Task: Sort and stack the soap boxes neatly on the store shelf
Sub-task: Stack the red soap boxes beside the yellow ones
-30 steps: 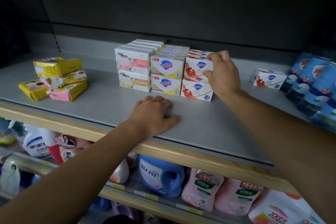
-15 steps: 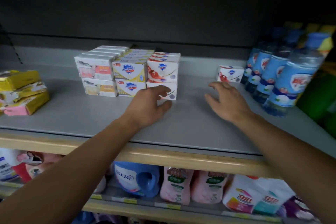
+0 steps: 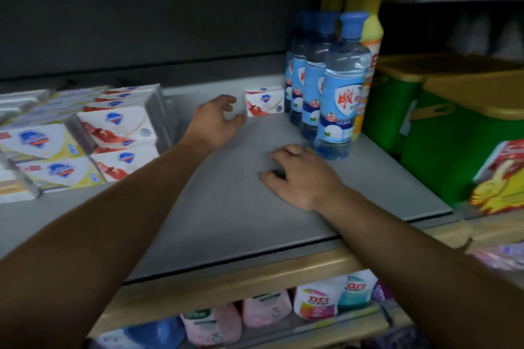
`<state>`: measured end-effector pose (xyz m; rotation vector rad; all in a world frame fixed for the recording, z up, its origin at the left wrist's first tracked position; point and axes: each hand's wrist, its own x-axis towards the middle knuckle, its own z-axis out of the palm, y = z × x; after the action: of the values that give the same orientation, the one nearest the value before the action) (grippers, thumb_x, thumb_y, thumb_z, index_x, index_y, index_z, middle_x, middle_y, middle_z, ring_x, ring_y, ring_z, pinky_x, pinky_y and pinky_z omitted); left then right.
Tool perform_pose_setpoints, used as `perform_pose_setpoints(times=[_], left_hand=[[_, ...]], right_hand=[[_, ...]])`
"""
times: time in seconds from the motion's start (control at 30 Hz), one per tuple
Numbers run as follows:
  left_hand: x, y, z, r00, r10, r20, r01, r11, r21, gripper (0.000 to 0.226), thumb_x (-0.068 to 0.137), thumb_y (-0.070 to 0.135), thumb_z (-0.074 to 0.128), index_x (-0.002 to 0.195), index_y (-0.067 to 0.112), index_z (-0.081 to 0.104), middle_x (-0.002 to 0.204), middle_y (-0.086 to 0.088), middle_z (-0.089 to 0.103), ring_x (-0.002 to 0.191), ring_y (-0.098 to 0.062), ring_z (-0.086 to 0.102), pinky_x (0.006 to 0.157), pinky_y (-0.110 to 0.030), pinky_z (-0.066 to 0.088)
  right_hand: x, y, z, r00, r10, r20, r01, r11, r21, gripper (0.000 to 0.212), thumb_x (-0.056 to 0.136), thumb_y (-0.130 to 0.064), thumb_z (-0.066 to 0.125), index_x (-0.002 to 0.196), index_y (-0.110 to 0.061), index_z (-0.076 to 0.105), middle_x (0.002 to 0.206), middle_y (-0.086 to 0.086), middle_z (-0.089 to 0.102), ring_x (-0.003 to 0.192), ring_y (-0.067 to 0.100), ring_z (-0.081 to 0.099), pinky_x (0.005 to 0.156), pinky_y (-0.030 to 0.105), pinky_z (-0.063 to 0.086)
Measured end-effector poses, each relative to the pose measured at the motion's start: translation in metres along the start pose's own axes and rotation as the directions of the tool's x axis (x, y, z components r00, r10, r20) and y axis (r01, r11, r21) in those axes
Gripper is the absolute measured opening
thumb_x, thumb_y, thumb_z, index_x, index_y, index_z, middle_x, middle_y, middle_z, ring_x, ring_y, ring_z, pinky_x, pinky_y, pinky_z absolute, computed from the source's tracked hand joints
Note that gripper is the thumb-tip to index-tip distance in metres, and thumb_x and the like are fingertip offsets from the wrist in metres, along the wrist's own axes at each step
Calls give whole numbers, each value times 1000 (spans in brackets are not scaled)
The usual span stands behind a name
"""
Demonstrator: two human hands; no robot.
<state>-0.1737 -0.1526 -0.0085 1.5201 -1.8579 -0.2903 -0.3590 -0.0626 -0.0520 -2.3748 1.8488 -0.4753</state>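
Observation:
A lone white and red soap box [image 3: 265,100] stands at the back of the grey shelf [image 3: 226,224], just left of the bottles. My left hand [image 3: 215,120] reaches across to it with fingers spread, its fingertips a little short of the box's left side and holding nothing. My right hand [image 3: 300,176] rests on the shelf in front of the bottles, fingers loosely curled and empty. At the left stands the stack of soap boxes: white and red ones [image 3: 119,129] beside white and yellow ones [image 3: 42,147], two high in rows.
Several blue-capped bottles [image 3: 337,99] stand in a row at the right, with a yellow bottle behind them. Green bins with tan lids [image 3: 453,133] fill the neighbouring shelf. Detergent pouches [image 3: 317,303] sit on the shelf below.
The view has swung right. My left hand left the front of the stack and crossed to the lone box. My right hand drew back and settled on the shelf near the bottles.

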Motion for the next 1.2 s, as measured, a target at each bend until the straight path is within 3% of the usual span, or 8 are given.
perform_pose_setpoints(times=[0.3, 0.57, 0.77, 0.83, 0.9, 0.93, 1.1, 1.2], left_hand=[[90, 1, 61, 1000, 22, 5, -22, 991, 134, 64, 91, 24, 63, 148, 11, 38, 148, -18, 39, 134, -32, 42, 112, -30, 28], [103, 2, 66, 1000, -9, 2, 8, 969, 247, 47, 87, 27, 68, 130, 13, 56, 134, -18, 41, 123, -33, 42, 106, -34, 34], [45, 6, 18, 1000, 3, -24, -2, 1000, 22, 35, 85, 24, 71, 118, 15, 63, 116, -9, 68, 108, -28, 61, 87, -21, 43], [15, 5, -4, 999, -43, 29, 48, 983, -178, 28, 86, 22, 72, 112, 12, 66, 109, -12, 70, 101, -31, 66, 92, -34, 52], [-19, 5, -27, 990, -95, 106, 128, 921, -368, 18, 88, 20, 72, 103, 14, 67, 100, -14, 72, 91, -31, 70, 83, -49, 58], [-35, 5, -37, 984, -118, 133, 164, 884, -437, 13, 88, 20, 71, 99, 16, 67, 95, -12, 73, 84, -28, 70, 79, -49, 59], [-101, 1, -81, 954, -203, 221, 297, 737, -608, 16, 92, 24, 65, 99, 10, 69, 82, -5, 74, 68, -15, 69, 56, -29, 57], [-132, -6, -98, 927, -234, 292, 372, 661, -651, 20, 93, 29, 64, 93, 10, 72, 84, -6, 74, 71, -16, 69, 58, -29, 56]], right_hand=[[0, -4, 4, 998, 8, -60, -7, 1000, 10, 57, 88, -57, 43, 135, -24, 48, 135, -1, 48, 124, 27, 40, 104, 37, 34], [0, -4, 2, 999, 8, -48, -6, 1000, 23, 52, 88, -54, 43, 131, -25, 50, 132, -2, 48, 122, 25, 39, 101, 38, 33], [-3, -6, -3, 1000, 15, -17, -14, 1000, 26, 54, 89, -53, 47, 134, -23, 48, 136, 1, 48, 126, 27, 40, 105, 39, 37], [-3, -6, -5, 1000, 19, -24, -17, 998, 67, 63, 87, -56, 52, 139, -22, 42, 139, 3, 45, 129, 26, 40, 104, 38, 39], [-6, -6, -9, 997, 38, -71, -24, 983, 184, 75, 83, -56, 60, 145, -25, 32, 144, 3, 39, 132, 24, 39, 104, 36, 40], [-8, -7, -11, 993, 44, -112, -14, 968, 250, 81, 81, -54, 65, 147, -27, 27, 146, 1, 35, 133, 22, 39, 104, 35, 40], [-17, -30, -24, 961, -99, -258, 210, 868, 450, 94, 75, -29, 76, 148, -43, 19, 148, -14, 25, 120, 10, 50, 100, 33, 46], [-18, -59, -31, 925, -280, -257, 374, 788, 490, 77, 81, -19, 74, 144, -42, 36, 141, -19, 35, 116, 0, 52, 99, 21, 46]])
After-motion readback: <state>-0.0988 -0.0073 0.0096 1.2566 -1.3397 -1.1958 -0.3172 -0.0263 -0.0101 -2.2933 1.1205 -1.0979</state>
